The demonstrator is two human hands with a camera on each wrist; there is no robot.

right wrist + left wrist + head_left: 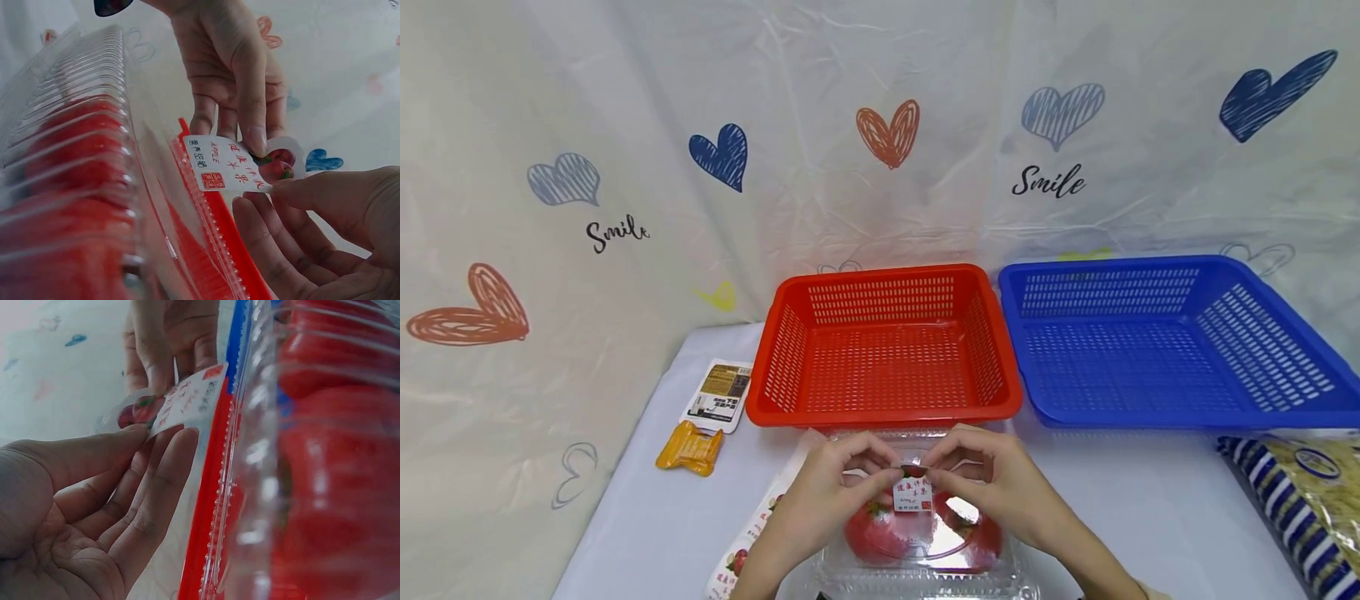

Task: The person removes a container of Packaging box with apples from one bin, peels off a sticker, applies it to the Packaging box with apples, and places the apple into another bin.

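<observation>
A small white label sticker (913, 495) with red lettering and a picture of red apples is held above a clear plastic clamshell box (925, 582). My left hand (835, 492) pinches its left edge between thumb and finger. The opposite edge is pinched by my right hand (1000, 482). In the right wrist view the sticker (219, 164) appears flat and apart from the box. Large red fruits (880, 537) lie inside the closed box; plastic glare blurs their kind. Partly behind my left forearm is a strip of similar stickers (752, 546).
A red basket (883, 418) stands just behind the box, with a blue basket (1150, 417) to its right. At the left lie an orange packet (690, 448) and a white-and-brown packet (718, 396). A striped bag of pasta-like pieces (1307, 500) lies at the right edge.
</observation>
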